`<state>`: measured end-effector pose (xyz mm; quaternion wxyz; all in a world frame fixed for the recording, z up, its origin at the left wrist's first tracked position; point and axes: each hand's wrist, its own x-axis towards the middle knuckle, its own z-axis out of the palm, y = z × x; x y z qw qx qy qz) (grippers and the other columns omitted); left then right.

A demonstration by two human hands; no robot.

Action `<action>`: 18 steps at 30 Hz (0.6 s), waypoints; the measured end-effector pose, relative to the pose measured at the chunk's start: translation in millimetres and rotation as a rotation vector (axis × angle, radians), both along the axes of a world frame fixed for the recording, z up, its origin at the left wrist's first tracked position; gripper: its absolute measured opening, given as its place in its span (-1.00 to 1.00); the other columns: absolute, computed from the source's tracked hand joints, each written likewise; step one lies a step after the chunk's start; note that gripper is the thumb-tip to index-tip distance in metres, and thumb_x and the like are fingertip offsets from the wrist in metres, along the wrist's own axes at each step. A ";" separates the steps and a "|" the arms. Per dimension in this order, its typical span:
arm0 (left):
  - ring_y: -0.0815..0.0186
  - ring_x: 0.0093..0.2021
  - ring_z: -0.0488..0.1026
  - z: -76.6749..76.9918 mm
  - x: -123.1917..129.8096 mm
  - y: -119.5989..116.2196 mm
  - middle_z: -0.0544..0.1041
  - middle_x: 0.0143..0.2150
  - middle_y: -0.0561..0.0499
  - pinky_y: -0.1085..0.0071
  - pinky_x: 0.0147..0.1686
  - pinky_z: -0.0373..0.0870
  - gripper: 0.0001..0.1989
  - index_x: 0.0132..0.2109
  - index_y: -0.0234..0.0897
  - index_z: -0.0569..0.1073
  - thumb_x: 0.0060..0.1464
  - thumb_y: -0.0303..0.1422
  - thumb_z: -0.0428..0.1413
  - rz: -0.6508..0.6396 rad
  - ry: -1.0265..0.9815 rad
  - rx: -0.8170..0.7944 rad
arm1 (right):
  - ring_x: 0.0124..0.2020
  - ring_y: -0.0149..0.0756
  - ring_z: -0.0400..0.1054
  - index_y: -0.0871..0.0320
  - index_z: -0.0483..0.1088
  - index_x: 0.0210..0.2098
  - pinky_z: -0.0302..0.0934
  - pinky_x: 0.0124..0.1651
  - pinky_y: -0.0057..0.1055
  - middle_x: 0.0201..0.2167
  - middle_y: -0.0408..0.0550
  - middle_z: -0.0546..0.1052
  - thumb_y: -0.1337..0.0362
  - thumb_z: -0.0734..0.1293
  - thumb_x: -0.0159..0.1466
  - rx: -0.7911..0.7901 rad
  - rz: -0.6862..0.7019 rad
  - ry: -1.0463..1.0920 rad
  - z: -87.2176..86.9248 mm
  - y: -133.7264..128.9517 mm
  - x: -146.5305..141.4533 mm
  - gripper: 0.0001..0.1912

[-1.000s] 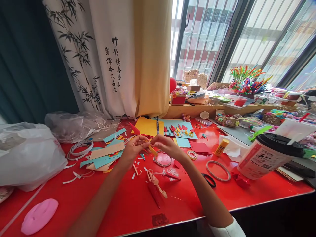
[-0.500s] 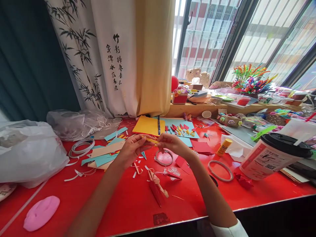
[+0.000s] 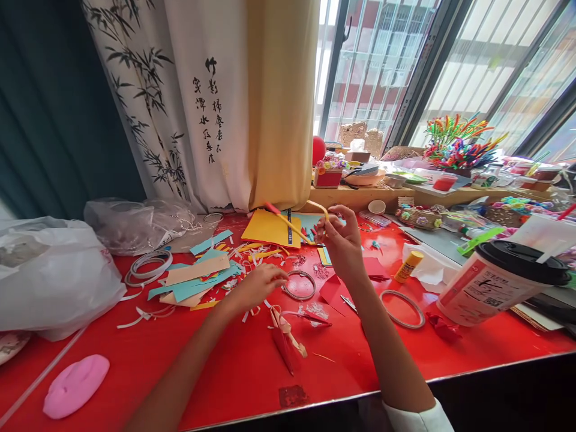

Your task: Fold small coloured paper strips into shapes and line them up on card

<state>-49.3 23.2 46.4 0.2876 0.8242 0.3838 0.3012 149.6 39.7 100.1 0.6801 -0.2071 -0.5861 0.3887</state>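
A thin yellow strip with a red tip [image 3: 299, 230] is pinched in my right hand [image 3: 338, 243], its bent length reaching out to the left and above the fingers. My left hand [image 3: 260, 284] is lower, over the table, fingers stretched toward the right and holding nothing that I can see. Its fingertips are beside a grey wire ring [image 3: 300, 285]. Below that ring lies a folded red and pale pink paper piece [image 3: 283, 336]. Partly hidden by my right forearm are scissors [image 3: 349, 304].
Blue and tan paper strips [image 3: 198, 276] lie left of my left hand. Yellow sheets [image 3: 265, 228] are at the back. On the right stand a glue stick [image 3: 408, 267] and a large drink cup [image 3: 495, 282]. Pink clay [image 3: 76, 386] is front left.
My hands have parted: the left moved down, away from the yellow piece, and the right rose to the right with it. More of the strip and the scissors now show.
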 end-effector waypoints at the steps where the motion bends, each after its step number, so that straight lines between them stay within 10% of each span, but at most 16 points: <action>1: 0.23 -0.22 0.32 -10.9 2.7 2.5 0.42 -0.28 -0.06 0.28 -0.18 0.26 -0.82 -0.25 -0.20 0.49 0.07 -0.30 0.01 0.055 0.096 0.123 | -0.47 -0.46 0.20 0.01 0.28 -0.21 0.19 -0.39 -0.46 -0.41 -0.16 0.31 0.24 0.23 0.20 0.025 -0.045 -0.016 -1.7 1.6 0.7 -0.85; 7: 0.26 -0.20 0.27 -46.6 13.5 11.1 0.34 -0.24 -0.04 0.35 -0.23 0.24 -0.87 -0.25 -0.21 0.46 0.05 -0.38 0.04 0.061 0.366 0.358 | -0.44 -0.46 0.19 0.03 0.33 -0.14 0.20 -0.32 -0.43 -0.27 -0.09 0.25 0.25 0.14 0.27 0.170 -0.325 -0.358 -15.3 10.5 -6.8 -0.78; 14: 0.37 -0.29 0.30 -13.0 1.1 11.7 0.32 -0.27 0.01 0.44 -0.30 0.25 -0.81 -0.21 -0.22 0.43 0.13 -0.38 -0.08 0.140 0.047 0.312 | -0.10 -0.23 0.22 0.00 0.12 0.12 0.18 -0.06 -0.30 -0.01 0.03 0.17 0.15 0.31 0.13 0.319 -0.299 -0.926 -29.2 9.5 -17.1 -0.43; 18: 0.35 -0.27 0.32 1.6 -4.7 11.4 0.35 -0.31 0.01 0.45 -0.26 0.26 -0.85 -0.29 -0.23 0.48 0.07 -0.36 0.01 0.239 -0.262 0.266 | -0.03 -0.20 0.20 0.06 0.28 -0.02 0.15 -0.04 -0.30 -0.08 0.02 0.27 0.17 0.25 0.20 0.372 -0.240 -1.048 -35.3 12.3 -21.6 -0.65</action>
